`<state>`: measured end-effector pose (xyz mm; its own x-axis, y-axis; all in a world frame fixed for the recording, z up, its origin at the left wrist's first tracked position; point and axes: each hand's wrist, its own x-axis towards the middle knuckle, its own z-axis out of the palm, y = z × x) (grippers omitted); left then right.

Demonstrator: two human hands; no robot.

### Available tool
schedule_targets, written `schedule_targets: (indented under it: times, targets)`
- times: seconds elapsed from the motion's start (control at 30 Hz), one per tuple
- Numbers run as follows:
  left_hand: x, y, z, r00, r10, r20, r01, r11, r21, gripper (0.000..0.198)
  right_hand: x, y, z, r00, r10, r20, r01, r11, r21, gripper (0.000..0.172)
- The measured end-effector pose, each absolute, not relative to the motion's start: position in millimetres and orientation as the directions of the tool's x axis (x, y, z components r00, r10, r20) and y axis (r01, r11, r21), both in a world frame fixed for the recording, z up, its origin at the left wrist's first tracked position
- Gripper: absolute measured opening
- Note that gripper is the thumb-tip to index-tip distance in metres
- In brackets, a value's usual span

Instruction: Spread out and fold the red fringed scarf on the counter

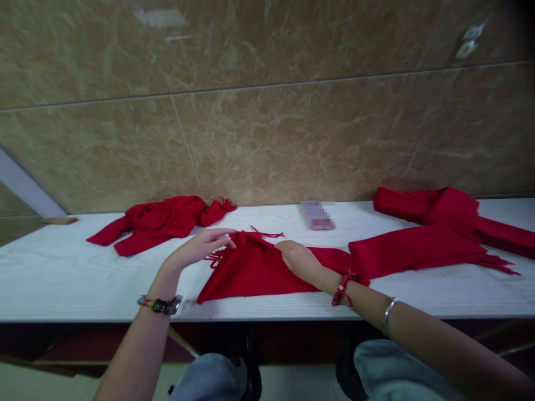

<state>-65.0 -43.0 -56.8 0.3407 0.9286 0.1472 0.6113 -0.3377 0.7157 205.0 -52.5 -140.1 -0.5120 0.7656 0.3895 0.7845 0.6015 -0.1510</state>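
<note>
A red fringed cloth, like a scarf, (254, 273) lies across the white table in front of me, its left end spread into a slanted shape with fringe at the far and left edges. My left hand (207, 245) rests at its far left corner, fingers apart and touching the cloth. On the cloth's far edge, my right hand (298, 259) pinches the fabric between thumb and fingers. To the right, the red cloth continues toward another flat red length (409, 248) with fringe; whether they are one piece is unclear.
A crumpled red scarf (167, 220) lies at the back left. Folded red cloth (443, 209) sits at the back right. A blurred phone-like object (317, 215) is near the marbled wall. The white table's (83, 295) front edge runs above my knees.
</note>
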Motion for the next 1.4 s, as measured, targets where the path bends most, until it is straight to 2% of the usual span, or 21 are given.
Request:
schedule_targets:
  times: [0.07,0.1,0.23,0.27,0.37,0.43,0.53,0.73,0.83,0.93,1.03,1.17,1.27,1.4]
  targets:
    - [-57,-43,-58,0.451,0.89,0.067,0.621,-0.367,0.692,0.044,207,-53,-143,-0.497,0.769,0.402,0.783,0.597,-0.176,0.035]
    - [-55,-40,-62,0.442,0.894,0.077,0.658,-0.382,0.649,0.043,207,-53,-143,-0.485,0.775,0.405,0.785,0.59,-0.19,0.035]
    - [-55,-26,-86,0.271,0.933,0.236,0.828,-0.351,0.437,0.053,208,-55,-142,-0.455,0.794,0.403,0.789,0.569,-0.231,0.033]
    - [-56,-24,-92,0.274,0.938,0.214,0.835,-0.342,0.431,0.056,208,-55,-142,-0.455,0.795,0.402,0.787,0.57,-0.236,0.032]
    - [-54,-19,-101,0.352,0.931,0.099,0.783,-0.351,0.513,0.06,207,-57,-140,-0.457,0.796,0.398,0.783,0.572,-0.244,0.031]
    - [-51,-18,-102,0.377,0.92,0.105,0.762,-0.373,0.529,0.052,207,-57,-139,-0.455,0.801,0.39,0.787,0.566,-0.246,0.031]
    - [-50,-17,-94,0.362,0.922,0.139,0.794,-0.383,0.472,0.034,207,-58,-138,-0.449,0.811,0.374,0.792,0.555,-0.255,0.03]
    - [-89,-27,-59,0.141,0.974,0.177,0.882,-0.205,0.425,0.034,207,-60,-136,-0.44,0.822,0.361,0.787,0.547,-0.284,0.031]
    - [-102,-30,-58,0.086,0.973,0.216,0.91,-0.165,0.381,0.031,208,-60,-137,-0.441,0.822,0.36,0.785,0.548,-0.29,0.031]
    - [-89,-26,-76,0.105,0.959,0.263,0.906,-0.202,0.372,0.032,208,-59,-138,-0.443,0.82,0.361,0.781,0.551,-0.293,0.033]
    - [-63,-19,-95,0.216,0.935,0.281,0.862,-0.317,0.395,0.039,207,-58,-141,-0.431,0.82,0.375,0.784,0.547,-0.295,0.033]
    - [-47,-16,-99,0.393,0.856,0.335,0.743,-0.511,0.433,0.021,208,-57,-143,-0.433,0.814,0.387,0.782,0.553,-0.288,0.032]
    - [-55,-16,-93,0.36,0.865,0.351,0.749,-0.492,0.444,0.009,208,-57,-143,-0.433,0.816,0.383,0.784,0.551,-0.288,0.033]
    - [-73,-15,-86,0.255,0.88,0.401,0.784,-0.43,0.446,0.006,209,-58,-141,-0.431,0.821,0.374,0.782,0.547,-0.299,0.032]
